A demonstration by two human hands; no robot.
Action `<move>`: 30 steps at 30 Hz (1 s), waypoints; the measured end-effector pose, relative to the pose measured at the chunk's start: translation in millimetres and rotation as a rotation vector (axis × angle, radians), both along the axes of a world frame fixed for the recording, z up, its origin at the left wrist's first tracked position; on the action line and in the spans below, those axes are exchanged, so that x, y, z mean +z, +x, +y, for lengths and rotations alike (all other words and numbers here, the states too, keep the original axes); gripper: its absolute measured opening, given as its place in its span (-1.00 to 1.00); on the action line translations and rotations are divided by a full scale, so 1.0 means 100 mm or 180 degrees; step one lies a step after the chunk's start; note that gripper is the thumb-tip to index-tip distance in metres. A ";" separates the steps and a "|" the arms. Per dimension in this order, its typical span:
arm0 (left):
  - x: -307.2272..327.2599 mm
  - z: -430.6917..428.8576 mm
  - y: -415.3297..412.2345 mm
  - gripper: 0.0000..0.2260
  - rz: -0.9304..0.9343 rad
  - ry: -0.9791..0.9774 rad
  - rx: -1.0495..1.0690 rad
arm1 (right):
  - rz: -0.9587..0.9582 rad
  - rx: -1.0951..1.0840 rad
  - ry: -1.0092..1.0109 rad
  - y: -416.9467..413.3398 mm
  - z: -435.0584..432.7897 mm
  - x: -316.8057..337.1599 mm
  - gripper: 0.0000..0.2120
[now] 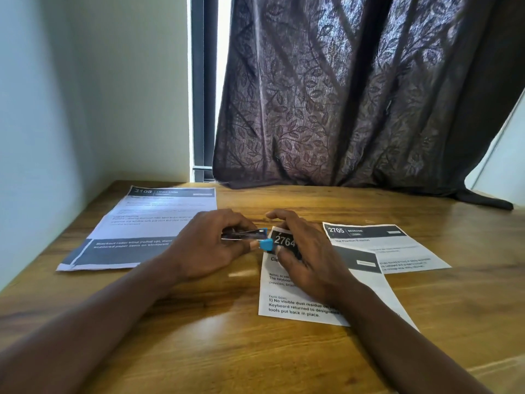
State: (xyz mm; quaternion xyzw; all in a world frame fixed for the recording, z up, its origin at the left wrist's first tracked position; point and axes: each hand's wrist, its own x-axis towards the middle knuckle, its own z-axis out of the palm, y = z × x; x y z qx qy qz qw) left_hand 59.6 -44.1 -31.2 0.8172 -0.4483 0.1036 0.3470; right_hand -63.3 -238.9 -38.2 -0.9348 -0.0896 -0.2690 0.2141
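**A:** Obs.: left hand is curled round what looks like a small stapler, its blue tip pointing right at the top-left corner of sheet 2764. Right hand pinches that corner, thumb on the near side and fingers curved over the far edge. The sheet lies near the centre of the table, and its right part overlaps sheet 2705.

**B:** Risks from here?

**A:** (1) The right thumb is just beside the blue tip. A squeeze before the thumb clears could nip skin. (2) I cannot tell whether the corner is between the stapler's jaws or only against them, because the hands hide it. If it is outside, the staple drops onto the wood. (3) If the bite is too shallow, the staple catches only the paper's edge and tears out.

**B:** Alignment?

**A:** I cannot tell whether the pinch holds more than one leaf. If it does, any slip in the right hand's grip would fasten the pages skewed. A tug on 2764 could also drag 2705 along where the two overlap.

**B:** Sheet 3108?

**A:** It is at the far left, well apart from the hands. No concern noted.
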 end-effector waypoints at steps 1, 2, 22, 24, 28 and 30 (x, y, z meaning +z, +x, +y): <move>0.00 0.02 0.02 -0.72 -0.0019 -0.0065 0.0070 | -0.0023 -0.0009 0.0039 0.01 -0.01 -0.01 -0.51; 0.00 0.04 0.05 -0.72 -0.0048 -0.0083 0.0143 | -0.0074 -0.0028 0.0072 0.03 -0.02 -0.02 -0.53; 0.00 -0.21 -0.33 -0.93 0.0216 -0.0285 0.0062 | -0.1039 -0.0165 0.0001 0.01 -0.04 0.03 -0.60; 0.02 -0.24 -0.32 -0.95 0.0563 -0.0652 0.0160 | -0.1262 -0.0451 0.0067 -0.04 -0.10 0.10 -0.57; 0.11 -0.32 -0.37 -0.94 0.1130 -0.1366 0.0423 | -0.1798 -0.1248 0.0253 -0.31 -0.53 0.23 -0.61; 0.19 -0.39 -0.41 -0.94 0.1270 -0.1506 0.0357 | -0.1669 -0.1769 0.0453 -0.47 -0.89 0.24 -0.63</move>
